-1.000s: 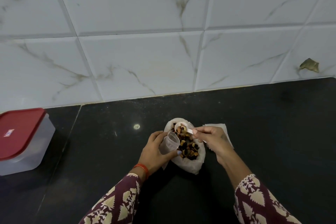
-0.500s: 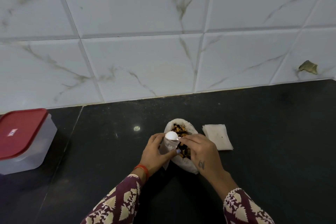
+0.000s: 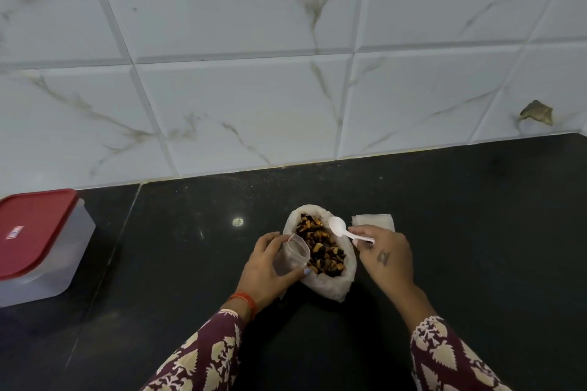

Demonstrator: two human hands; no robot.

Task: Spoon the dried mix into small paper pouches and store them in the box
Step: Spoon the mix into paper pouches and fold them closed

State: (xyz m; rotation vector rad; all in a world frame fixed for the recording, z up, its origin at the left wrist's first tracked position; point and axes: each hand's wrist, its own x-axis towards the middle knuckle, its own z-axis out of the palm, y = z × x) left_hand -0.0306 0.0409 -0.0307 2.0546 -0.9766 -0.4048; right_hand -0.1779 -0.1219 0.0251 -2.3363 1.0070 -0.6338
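While my left hand [image 3: 265, 267] grips the small translucent paper pouch [image 3: 291, 254] at frame centre, my right hand [image 3: 386, 255] pinches the white plastic spoon [image 3: 344, 230] over the dried mix [image 3: 320, 246]. Pouch looks flimsy, so I'd hold near its rim.

Bare black counter [image 3: 476, 232] right of the bag of dried mix [image 3: 320, 251], folded paper [image 3: 374, 220] just beside it, lidded box [image 3: 41, 244] well left, tiled wall [image 3: 286, 89] behind.

The bag [image 3: 330, 282] with the dried mix [image 3: 320, 247] lies in the middle of the worktop [image 3: 476, 232]. The box [image 3: 41, 244] stands far to its left. The folded paper [image 3: 374, 220] lies just to its right.
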